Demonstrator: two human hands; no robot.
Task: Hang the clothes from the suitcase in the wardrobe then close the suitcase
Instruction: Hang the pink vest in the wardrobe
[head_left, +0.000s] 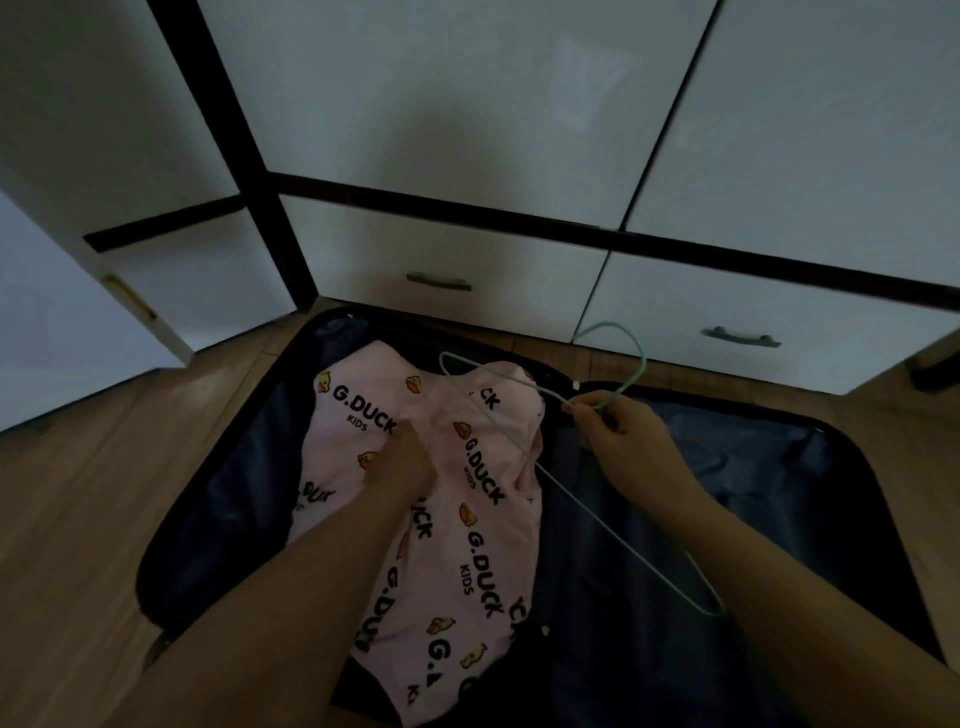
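Note:
A dark suitcase (234, 467) lies open on the wooden floor, its navy lining showing in both halves. A pink garment (467, 545) printed with yellow ducks and "G.DUCK KIDS" lies in the left half. My left hand (402, 462) grips a fold of the pink fabric near its upper middle. My right hand (618, 431) pinches a thin mint-green wire hanger (613, 530) at its neck, just below the hook. One end of the hanger lies over the garment's top, the other reaches toward my right forearm.
The white wardrobe (467, 104) with dark frame strips stands directly behind the suitcase, its doors closed. Two drawers with metal handles (439, 282) sit at its base. A white door (78, 322) stands at the left. Wooden floor (78, 519) lies left of the suitcase.

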